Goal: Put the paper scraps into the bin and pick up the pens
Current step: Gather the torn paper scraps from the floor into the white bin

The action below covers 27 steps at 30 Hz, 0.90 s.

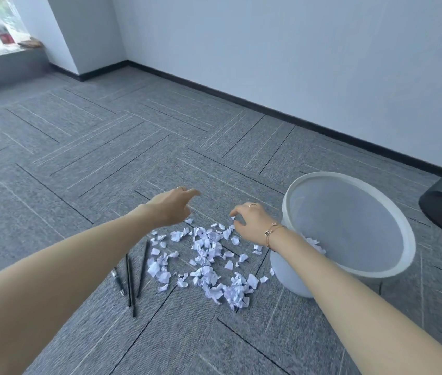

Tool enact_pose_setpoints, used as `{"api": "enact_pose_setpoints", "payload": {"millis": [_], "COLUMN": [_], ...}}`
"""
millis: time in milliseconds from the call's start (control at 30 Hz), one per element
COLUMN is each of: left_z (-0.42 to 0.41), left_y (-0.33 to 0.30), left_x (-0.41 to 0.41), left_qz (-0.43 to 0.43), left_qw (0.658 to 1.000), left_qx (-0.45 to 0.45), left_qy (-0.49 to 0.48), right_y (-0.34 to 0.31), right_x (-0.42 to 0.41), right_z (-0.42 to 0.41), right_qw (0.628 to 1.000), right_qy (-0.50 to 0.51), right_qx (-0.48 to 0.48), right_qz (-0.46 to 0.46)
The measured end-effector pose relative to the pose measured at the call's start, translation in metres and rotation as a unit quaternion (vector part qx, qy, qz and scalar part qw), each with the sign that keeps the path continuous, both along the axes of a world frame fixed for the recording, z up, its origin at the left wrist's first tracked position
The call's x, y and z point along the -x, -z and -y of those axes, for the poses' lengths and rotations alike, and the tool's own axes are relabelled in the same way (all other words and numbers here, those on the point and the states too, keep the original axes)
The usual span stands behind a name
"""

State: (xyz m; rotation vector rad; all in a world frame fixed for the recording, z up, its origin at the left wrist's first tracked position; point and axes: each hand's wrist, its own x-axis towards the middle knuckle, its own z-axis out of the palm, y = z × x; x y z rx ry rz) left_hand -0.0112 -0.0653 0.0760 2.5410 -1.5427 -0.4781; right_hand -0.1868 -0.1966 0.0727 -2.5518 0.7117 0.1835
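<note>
Nearest, four dark pens (pixel 130 280) lie side by side on the carpet (pixel 79 163), stiff and slim, probably best pinched mid-barrel. Right beside them the paper scraps (pixel 209 261) sprawl, crumpled, feather-light, likely easier scooped than picked singly. At the far edge the right hand (pixel 249 223) pinches one scrap; the left hand (pixel 172 205) hovers, fingers loose, gripping nothing. White bin (pixel 403 234) stands just right

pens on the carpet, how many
4, all left of the paper scraps: a short clicker pen leftmost, two long ones overlapping beside it, one nearest the scraps.
</note>
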Motion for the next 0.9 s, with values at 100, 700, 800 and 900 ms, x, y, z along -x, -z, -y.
{"api": "enact_pose_setpoints", "payload": {"millis": [100, 700, 800, 900], "left_z": [-0.014, -0.003, 0.005, 0.01], "left_y": [0.026, 0.197, 0.213, 0.226], "left_x": [-0.002, -0.035, -0.042, -0.049], "left_qz": [-0.005, -0.006, 0.002, -0.008], "left_qw": [0.999, 0.993, 0.993, 0.993], "left_qx": [-0.025, -0.07, -0.053, -0.061], "left_qy": [-0.021, -0.1, -0.104, -0.105], "right_y": [0.031, 0.187, 0.199, 0.209], "right_x": [-0.001, -0.04, -0.059, -0.074], "right_z": [-0.004, 0.042, 0.054, 0.066], "right_qw": [0.999, 0.996, 0.997, 0.997], "right_qy": [0.019, 0.081, 0.058, 0.053], "right_qx": [-0.01, -0.028, -0.009, -0.023], "right_qz": [-0.025, -0.04, -0.042, -0.059]}}
